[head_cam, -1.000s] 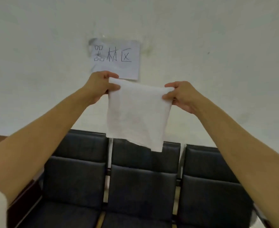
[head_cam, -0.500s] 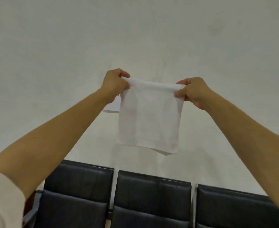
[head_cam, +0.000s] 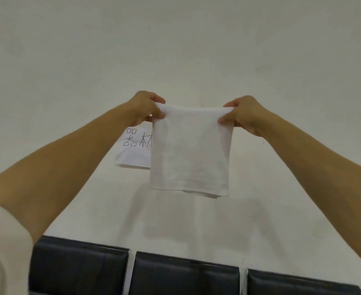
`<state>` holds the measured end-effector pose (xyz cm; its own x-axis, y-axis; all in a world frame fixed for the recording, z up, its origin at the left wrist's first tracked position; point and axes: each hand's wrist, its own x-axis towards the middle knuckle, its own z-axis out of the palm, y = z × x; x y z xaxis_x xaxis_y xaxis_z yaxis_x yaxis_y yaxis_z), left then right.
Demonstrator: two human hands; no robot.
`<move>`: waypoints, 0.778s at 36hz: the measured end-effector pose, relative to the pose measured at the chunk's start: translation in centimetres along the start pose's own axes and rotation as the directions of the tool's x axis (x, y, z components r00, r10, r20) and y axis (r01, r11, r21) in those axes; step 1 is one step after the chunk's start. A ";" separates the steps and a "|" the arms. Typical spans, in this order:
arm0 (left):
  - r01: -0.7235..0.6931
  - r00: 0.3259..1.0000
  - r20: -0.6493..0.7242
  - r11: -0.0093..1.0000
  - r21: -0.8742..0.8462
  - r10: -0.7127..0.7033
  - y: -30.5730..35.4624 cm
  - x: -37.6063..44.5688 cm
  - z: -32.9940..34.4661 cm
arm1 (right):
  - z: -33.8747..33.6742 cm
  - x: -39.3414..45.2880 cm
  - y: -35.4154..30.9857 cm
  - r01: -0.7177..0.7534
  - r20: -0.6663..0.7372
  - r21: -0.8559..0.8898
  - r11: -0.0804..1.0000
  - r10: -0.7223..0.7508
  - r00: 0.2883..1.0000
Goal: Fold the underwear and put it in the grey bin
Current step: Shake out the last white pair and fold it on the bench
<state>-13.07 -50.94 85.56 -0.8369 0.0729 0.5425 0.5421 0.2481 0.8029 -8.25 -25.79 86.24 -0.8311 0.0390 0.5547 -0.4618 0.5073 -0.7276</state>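
The white underwear [head_cam: 190,150] hangs in the air in front of the wall, folded into a rough square with a second layer peeking out at its bottom right. My left hand [head_cam: 146,109] pinches its top left corner. My right hand [head_cam: 242,113] pinches its top right corner, and the top edge is stretched between them. Both arms reach forward and up. The grey bin is not in view.
A sheet of paper with handwritten characters [head_cam: 136,150] is stuck to the pale wall, partly hidden behind the cloth. A row of black padded chairs [head_cam: 184,275] lines the bottom of the view below my arms.
The view tilted up, then slightly back down, so the chairs sank low in the frame and the paper sign reappeared. Both hands kept hold of the cloth's top corners, and it hangs flatter.
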 end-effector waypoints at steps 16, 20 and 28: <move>-0.191 0.974 -0.072 0.949 0.250 0.215 -2.0 3.7 2.8 | -1.7 2.3 2.5 0.017 -0.068 -0.017 1.000 -0.018 0.998; -0.178 0.980 -0.038 0.945 0.273 0.195 -2.6 4.1 3.4 | -1.8 2.5 3.4 -0.003 -0.073 -0.116 0.993 -0.005 0.997; -0.114 0.993 0.065 0.958 0.263 0.100 -3.5 3.8 5.8 | -3.3 2.6 6.3 -0.025 -0.082 -0.303 0.953 0.000 0.997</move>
<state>-18.61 -45.90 83.41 -0.7815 0.1597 0.6031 0.5947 0.4831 0.6426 -12.31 -19.67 84.36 -0.8032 0.1096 0.5856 -0.3252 0.7429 -0.5850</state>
